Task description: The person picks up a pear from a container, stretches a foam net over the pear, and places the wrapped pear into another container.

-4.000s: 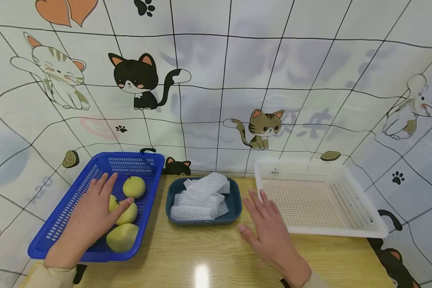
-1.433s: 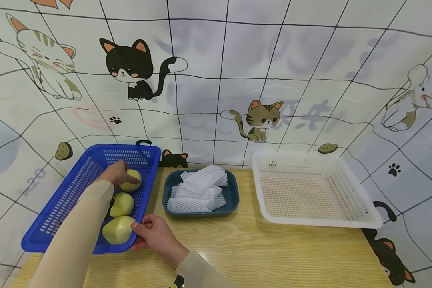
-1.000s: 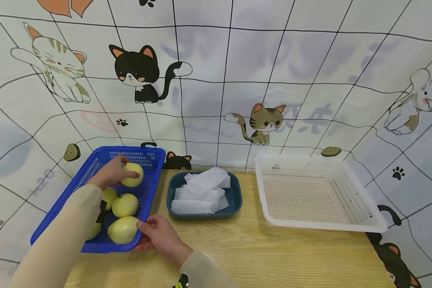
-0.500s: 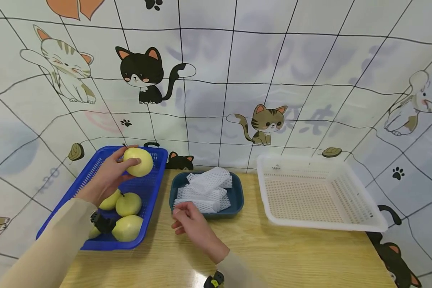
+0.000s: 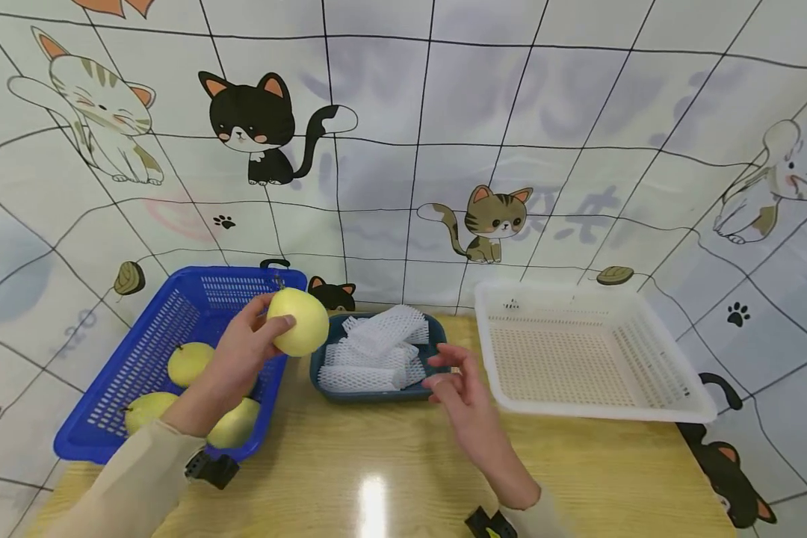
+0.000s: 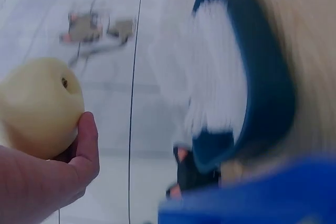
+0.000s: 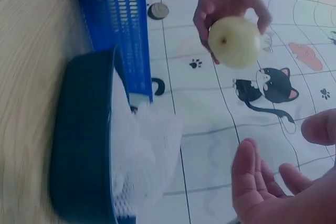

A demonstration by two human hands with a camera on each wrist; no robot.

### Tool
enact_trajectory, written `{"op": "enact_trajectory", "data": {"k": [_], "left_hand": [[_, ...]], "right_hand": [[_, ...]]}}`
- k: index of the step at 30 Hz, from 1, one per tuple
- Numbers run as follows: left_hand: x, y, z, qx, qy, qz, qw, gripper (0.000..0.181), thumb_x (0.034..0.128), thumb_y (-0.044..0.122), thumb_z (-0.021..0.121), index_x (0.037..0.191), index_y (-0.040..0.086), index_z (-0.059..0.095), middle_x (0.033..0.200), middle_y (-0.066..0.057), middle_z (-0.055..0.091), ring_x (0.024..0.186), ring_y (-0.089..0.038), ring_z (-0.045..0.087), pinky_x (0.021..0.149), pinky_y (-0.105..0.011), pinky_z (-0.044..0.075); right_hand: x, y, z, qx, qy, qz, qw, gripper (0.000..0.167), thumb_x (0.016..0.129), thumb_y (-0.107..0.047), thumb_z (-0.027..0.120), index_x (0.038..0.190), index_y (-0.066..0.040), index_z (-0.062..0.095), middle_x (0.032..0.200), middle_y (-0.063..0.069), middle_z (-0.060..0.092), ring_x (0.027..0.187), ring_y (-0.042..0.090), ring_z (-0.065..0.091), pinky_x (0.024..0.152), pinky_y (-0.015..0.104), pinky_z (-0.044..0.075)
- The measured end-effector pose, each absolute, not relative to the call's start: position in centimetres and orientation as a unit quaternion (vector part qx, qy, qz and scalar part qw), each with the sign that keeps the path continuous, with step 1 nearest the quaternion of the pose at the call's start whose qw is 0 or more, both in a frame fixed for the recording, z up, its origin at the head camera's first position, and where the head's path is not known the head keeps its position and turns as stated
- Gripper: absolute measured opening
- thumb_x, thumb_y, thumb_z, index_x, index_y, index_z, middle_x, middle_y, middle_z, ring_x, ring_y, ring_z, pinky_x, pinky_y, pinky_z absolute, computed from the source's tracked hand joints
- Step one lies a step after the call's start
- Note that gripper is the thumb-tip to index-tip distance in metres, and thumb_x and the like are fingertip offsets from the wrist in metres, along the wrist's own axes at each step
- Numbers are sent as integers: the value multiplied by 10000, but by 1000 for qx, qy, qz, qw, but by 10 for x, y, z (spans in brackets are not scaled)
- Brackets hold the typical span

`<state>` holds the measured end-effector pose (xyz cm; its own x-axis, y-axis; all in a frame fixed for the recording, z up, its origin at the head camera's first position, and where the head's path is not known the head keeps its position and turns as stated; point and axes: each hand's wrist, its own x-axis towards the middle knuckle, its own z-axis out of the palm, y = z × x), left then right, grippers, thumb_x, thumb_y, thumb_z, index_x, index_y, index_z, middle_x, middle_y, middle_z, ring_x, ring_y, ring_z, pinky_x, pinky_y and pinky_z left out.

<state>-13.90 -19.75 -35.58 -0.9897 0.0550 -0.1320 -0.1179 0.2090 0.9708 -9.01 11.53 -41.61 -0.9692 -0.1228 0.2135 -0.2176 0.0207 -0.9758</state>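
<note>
My left hand (image 5: 242, 355) grips a yellow-green pear (image 5: 302, 323) between thumb and fingers. It is held up over the gap between the blue basket (image 5: 168, 299) and the small dark teal tub (image 5: 390, 396). In the left wrist view the thumb presses against the pear (image 6: 39, 106). White foam net sleeves (image 5: 370, 366) lie piled in the tub. Just past the tub's right end hovers my right hand (image 5: 471, 418), its fingers loosely bent and holding nothing. The right wrist view shows a gap between that thumb and the fingers (image 7: 247, 177).
Several more pears (image 5: 191, 364) lie in the blue basket, partly hidden by my left arm. A white perforated basket (image 5: 595, 415) stands on the right of the wooden table (image 5: 323, 478). Behind everything hangs a wall sheet (image 5: 376, 149) with printed cats.
My left hand has picked up a pear from the blue basket and carried it right, towards the tub. My right hand has let go of the basket's rim and moved right past the tub.
</note>
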Motion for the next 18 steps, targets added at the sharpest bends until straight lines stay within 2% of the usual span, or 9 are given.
{"op": "enact_trajectory", "data": {"k": [5, 10, 13, 18], "left_hand": [[-118, -171, -362, 6, 774, 628, 85, 629, 1043, 251, 587, 1559, 40, 296, 1447, -237, 545, 1179, -247, 601, 934, -288, 499], [-101, -150, -381, 40, 770, 629, 94, 570, 1013, 224, 637, 1486, 44, 374, 1359, -195, 633, 1175, -238, 609, 966, -298, 484], [-95, -136, -398, 50, 762, 636, 110, 552, 986, 220, 678, 1443, 57, 414, 1294, -176, 672, 1141, -231, 616, 935, -321, 496], [-83, -118, -427, 66, 761, 631, 137, 545, 950, 249, 740, 1376, 23, 486, 1177, -124, 716, 1063, -220, 619, 832, -319, 529]], "right_hand": [[-75, 145, -413, 122, -755, 635, 110, 372, 1032, 34, 542, 1391, -51, 493, 1355, 38, 536, 1063, 187, 646, 834, 243, 538], [-66, 166, -412, 180, -801, 543, 176, 512, 986, 84, 577, 1455, -107, 496, 1447, 19, 493, 1140, 193, 602, 898, 215, 510], [-63, 175, -413, 188, -817, 510, 193, 593, 953, 87, 614, 1483, -150, 490, 1503, 9, 457, 1176, 203, 581, 918, 207, 496], [-58, 184, -418, 177, -825, 498, 200, 617, 925, 95, 647, 1471, -155, 507, 1516, 2, 457, 1187, 227, 581, 924, 203, 485]]}}
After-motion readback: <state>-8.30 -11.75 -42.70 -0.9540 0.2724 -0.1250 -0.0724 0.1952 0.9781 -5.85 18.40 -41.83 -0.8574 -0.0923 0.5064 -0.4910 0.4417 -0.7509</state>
